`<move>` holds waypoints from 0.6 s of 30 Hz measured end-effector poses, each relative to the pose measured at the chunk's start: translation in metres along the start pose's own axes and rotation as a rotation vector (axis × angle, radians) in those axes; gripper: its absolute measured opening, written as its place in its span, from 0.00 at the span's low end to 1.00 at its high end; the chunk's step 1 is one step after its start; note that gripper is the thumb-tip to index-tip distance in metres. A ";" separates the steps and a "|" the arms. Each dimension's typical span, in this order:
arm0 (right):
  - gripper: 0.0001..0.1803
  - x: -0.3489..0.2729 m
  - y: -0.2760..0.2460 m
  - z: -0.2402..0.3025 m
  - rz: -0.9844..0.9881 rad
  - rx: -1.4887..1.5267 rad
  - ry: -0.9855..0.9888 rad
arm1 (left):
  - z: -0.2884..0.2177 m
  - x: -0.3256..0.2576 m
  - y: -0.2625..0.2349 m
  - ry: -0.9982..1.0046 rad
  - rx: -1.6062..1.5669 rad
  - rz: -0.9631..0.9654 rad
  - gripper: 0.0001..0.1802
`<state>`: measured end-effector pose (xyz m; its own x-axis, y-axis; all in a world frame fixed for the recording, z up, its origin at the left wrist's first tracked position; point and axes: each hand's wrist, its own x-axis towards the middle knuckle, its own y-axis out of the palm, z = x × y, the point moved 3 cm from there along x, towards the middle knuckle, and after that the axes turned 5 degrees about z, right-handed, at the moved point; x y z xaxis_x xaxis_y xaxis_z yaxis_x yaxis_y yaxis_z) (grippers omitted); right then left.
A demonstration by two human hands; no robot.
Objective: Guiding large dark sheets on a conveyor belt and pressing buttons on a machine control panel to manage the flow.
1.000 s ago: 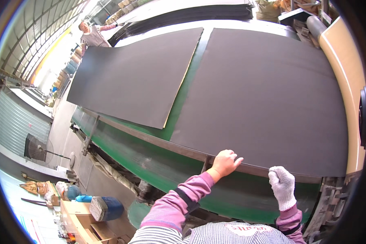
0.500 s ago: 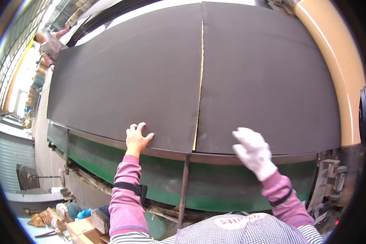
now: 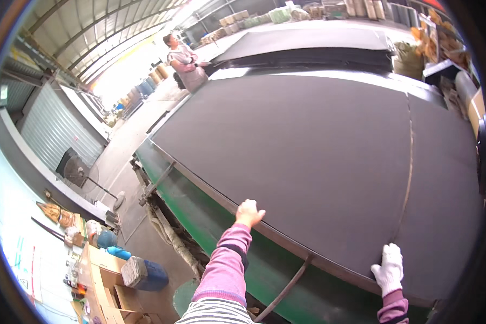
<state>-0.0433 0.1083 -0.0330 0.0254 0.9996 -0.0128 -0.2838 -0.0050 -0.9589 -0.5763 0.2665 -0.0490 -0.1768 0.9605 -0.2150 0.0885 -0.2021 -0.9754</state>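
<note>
A large dark grey sheet [image 3: 297,146] lies across the machine bed, with a seam [image 3: 409,167] parting it from a second dark sheet [image 3: 443,194] on the right. My bare left hand [image 3: 249,213] is at the near edge of the large sheet, thumb held out from the slightly bent fingers, with nothing seen in it. Farther right, my right hand [image 3: 389,269] in a white knitted glove is open at the sheets' near edge, just below the seam. Its fingers point away from me and the thumb stands apart.
A green belt [image 3: 264,270] and a metal bar [image 3: 286,289] run below the near edge. Beyond the bed stands a stack of dark sheets [image 3: 308,56], with another person [image 3: 184,63] at its left. At lower left are a blue container [image 3: 146,274], cardboard boxes [image 3: 100,270] and a fan [image 3: 73,166].
My view has swung up and left, bringing the far stack and the whole other person into sight. My left hand's spread fingers have drawn closer together; my right hand now sits nearer the seam.
</note>
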 end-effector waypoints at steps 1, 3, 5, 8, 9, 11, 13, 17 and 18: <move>0.40 0.001 0.006 -0.011 0.038 0.006 -0.005 | 0.002 -0.010 -0.001 0.002 -0.012 -0.008 0.32; 0.43 0.001 0.007 -0.034 0.108 -0.056 -0.010 | -0.006 -0.029 -0.009 0.091 0.002 0.008 0.29; 0.44 0.000 0.000 -0.062 0.142 -0.075 0.036 | -0.016 -0.043 -0.004 0.165 -0.005 0.003 0.29; 0.42 -0.008 0.003 -0.115 0.149 -0.097 0.193 | -0.053 -0.063 0.006 0.263 0.011 0.019 0.30; 0.41 -0.012 -0.001 -0.117 0.208 -0.067 0.328 | -0.065 -0.069 0.008 0.300 0.009 0.023 0.30; 0.40 -0.026 -0.022 -0.102 0.265 -0.026 0.469 | -0.078 -0.083 0.014 0.380 0.001 0.025 0.31; 0.39 -0.049 -0.044 -0.101 0.132 -0.029 0.501 | -0.100 -0.095 0.007 0.444 -0.015 0.126 0.31; 0.40 -0.084 -0.081 -0.139 0.063 0.048 0.562 | -0.111 -0.094 0.002 0.739 -0.183 -0.083 0.20; 0.40 -0.088 -0.091 -0.144 0.078 0.048 0.574 | -0.115 -0.088 -0.006 0.726 -0.252 -0.061 0.18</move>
<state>0.1183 0.0165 0.0146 0.5145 0.8209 -0.2478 -0.3487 -0.0637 -0.9351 -0.4489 0.2048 -0.0189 0.4911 0.8711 0.0098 0.3356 -0.1788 -0.9249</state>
